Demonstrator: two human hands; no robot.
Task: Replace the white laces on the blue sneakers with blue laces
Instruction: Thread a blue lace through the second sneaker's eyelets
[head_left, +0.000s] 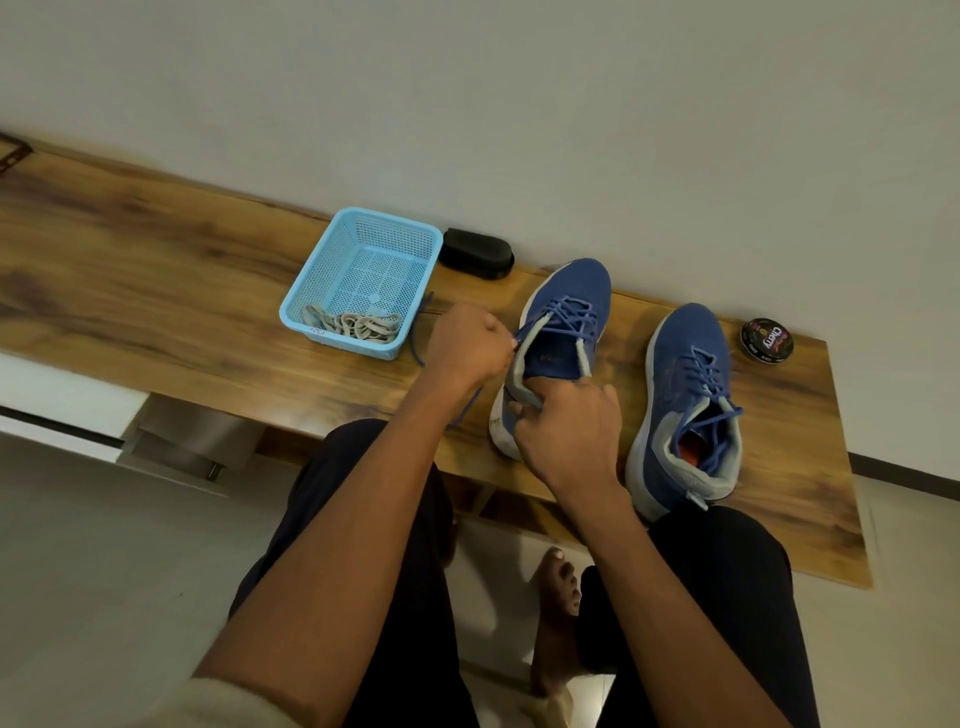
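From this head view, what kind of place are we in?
Probably a home or an indoor shoe-care spot, not a workshop: a wooden bench against a plain wall, a tiled floor, and a polish tin and shoe brush beside the blue sneakers.

two blue-laced blue sneakers (561, 353) on bench

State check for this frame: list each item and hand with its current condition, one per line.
Left sneaker: blue-laced, lace end being pulled.
Right sneaker: blue-laced, untied.
Basket: holds white laces.
Polish tin: lid on.
Left hand: pinches blue lace.
Right hand: grips left sneaker's heel.
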